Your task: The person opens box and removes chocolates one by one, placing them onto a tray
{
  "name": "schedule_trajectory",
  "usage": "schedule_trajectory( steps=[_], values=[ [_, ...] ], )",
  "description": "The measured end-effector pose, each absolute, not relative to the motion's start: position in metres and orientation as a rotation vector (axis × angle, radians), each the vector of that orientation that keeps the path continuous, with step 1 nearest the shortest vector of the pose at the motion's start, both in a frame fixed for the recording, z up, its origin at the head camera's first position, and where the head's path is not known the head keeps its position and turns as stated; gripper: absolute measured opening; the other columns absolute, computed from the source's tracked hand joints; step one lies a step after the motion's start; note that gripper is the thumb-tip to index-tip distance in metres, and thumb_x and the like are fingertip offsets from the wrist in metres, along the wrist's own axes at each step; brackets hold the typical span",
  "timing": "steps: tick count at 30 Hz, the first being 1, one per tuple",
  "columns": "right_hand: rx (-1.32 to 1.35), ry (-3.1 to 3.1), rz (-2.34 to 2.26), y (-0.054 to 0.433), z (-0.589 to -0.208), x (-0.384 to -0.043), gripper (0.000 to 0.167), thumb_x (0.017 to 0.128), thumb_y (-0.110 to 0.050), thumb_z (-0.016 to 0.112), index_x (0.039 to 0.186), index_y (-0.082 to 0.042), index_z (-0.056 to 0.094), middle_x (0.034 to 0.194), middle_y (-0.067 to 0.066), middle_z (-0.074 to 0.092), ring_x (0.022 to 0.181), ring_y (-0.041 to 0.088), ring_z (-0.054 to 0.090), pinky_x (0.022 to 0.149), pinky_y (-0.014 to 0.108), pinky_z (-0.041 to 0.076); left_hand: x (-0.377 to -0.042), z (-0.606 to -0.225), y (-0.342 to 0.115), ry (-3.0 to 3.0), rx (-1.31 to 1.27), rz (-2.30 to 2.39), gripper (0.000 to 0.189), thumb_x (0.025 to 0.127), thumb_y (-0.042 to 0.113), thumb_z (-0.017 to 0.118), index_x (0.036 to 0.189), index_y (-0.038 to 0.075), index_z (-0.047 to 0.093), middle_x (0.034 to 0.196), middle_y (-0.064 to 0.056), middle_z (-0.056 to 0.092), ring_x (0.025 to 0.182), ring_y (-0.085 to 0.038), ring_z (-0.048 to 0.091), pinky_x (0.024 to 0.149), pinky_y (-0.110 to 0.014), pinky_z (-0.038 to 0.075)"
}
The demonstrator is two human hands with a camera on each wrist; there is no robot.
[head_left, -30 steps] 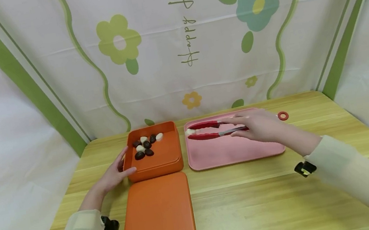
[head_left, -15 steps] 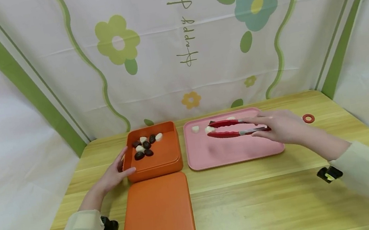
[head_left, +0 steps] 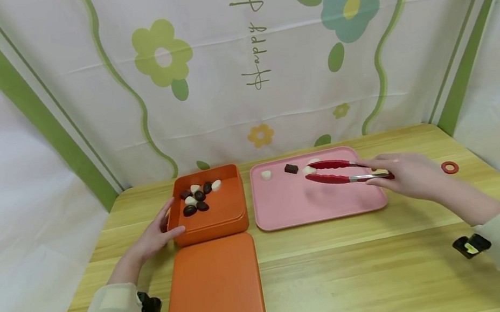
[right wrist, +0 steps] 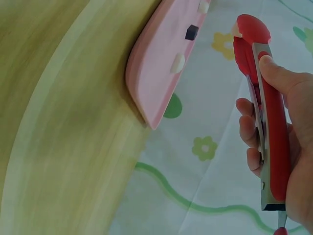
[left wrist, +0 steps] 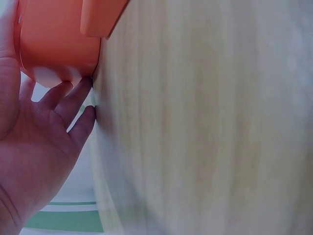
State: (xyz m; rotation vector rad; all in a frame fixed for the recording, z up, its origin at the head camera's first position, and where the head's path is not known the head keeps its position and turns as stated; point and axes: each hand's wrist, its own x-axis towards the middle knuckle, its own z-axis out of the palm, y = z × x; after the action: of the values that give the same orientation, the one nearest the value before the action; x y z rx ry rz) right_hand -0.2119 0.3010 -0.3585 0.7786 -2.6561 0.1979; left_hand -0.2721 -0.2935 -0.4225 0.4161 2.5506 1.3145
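My right hand (head_left: 412, 174) grips a pair of red-handled metal tongs (head_left: 332, 180), their red tips pointing left over the pink tray (head_left: 288, 210). Between the tips of the tongs is a small white chocolate-like piece (right wrist: 236, 30). Below them on the tray lie a dark brown block (head_left: 291, 169), a white piece (head_left: 266, 175) and another white piece (right wrist: 177, 63). My left hand (head_left: 152, 238) rests against the orange box (head_left: 222, 229), fingers spread along its left wall and thumb at the front edge. Several dark and white pieces (head_left: 199, 196) lie inside the box.
An orange lid (head_left: 213, 293) lies flat in front of the box on the wooden table (head_left: 348, 282). Behind the table hangs a white flowered cloth (head_left: 221, 100); similar cloth stands at both sides. The tongs' red ring (head_left: 450, 167) sticks out behind my right hand.
My right hand has moved right across the tray with the tongs and the white piece, uncovering the dark block and a white piece on the tray's left part. My left hand has stayed at the box.
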Motion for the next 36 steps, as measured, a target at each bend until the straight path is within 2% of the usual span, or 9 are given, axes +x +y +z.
schedule_trajectory(
  steps=[5,12,17,27,36],
  values=[
    [0.686,-2.731,0.176,0.313,-0.358,-0.211,0.051,0.085,-0.034,0.075,0.133,-0.019,0.063,0.111,0.013,0.069,0.061,0.015,0.058,0.048,0.029,0.038,-0.273,-0.423,-0.295,2.557,0.426,1.3,0.089,0.096,0.023,0.063,0.158,0.018,0.0,0.149,-0.035,0.025,0.134,-0.05,0.03,0.108,-0.062,0.022],
    [0.648,-2.72,0.158,0.331,-0.359,-0.213,0.051,0.085,-0.032,0.075,0.132,-0.018,0.062,0.109,0.016,0.068,0.049,0.009,0.043,0.044,0.027,0.032,-0.274,-0.425,-0.294,2.545,0.417,1.314,0.088,0.096,0.024,0.064,0.158,0.018,0.001,0.149,-0.034,0.027,0.134,-0.049,0.031,0.108,-0.061,0.021],
    [0.611,-2.702,0.131,0.342,-0.362,-0.215,0.05,0.084,-0.031,0.076,0.13,-0.016,0.064,0.106,0.017,0.069,0.047,0.009,0.04,0.043,0.027,0.03,-0.272,-0.423,-0.294,2.546,0.414,1.318,0.089,0.096,0.024,0.065,0.158,0.018,0.001,0.149,-0.035,0.027,0.134,-0.049,0.031,0.108,-0.062,0.021],
    [0.577,-2.737,0.078,0.363,-0.37,-0.227,0.051,0.083,-0.032,0.077,0.128,-0.012,0.064,0.098,0.019,0.069,0.05,0.015,0.047,0.043,0.03,0.033,-0.272,-0.422,-0.293,2.545,0.412,1.32,0.088,0.096,0.022,0.064,0.158,0.018,0.001,0.149,-0.035,0.027,0.133,-0.049,0.031,0.108,-0.062,0.022],
    [0.518,-2.873,0.059,0.363,-0.37,-0.246,0.051,0.089,-0.038,0.07,0.133,-0.013,0.062,0.105,0.022,0.067,0.072,0.028,0.06,0.052,0.04,0.043,-0.273,-0.424,-0.293,2.563,0.405,1.301,0.088,0.096,0.024,0.064,0.158,0.019,0.002,0.149,-0.035,0.027,0.134,-0.049,0.031,0.108,-0.061,0.021]
  ],
)
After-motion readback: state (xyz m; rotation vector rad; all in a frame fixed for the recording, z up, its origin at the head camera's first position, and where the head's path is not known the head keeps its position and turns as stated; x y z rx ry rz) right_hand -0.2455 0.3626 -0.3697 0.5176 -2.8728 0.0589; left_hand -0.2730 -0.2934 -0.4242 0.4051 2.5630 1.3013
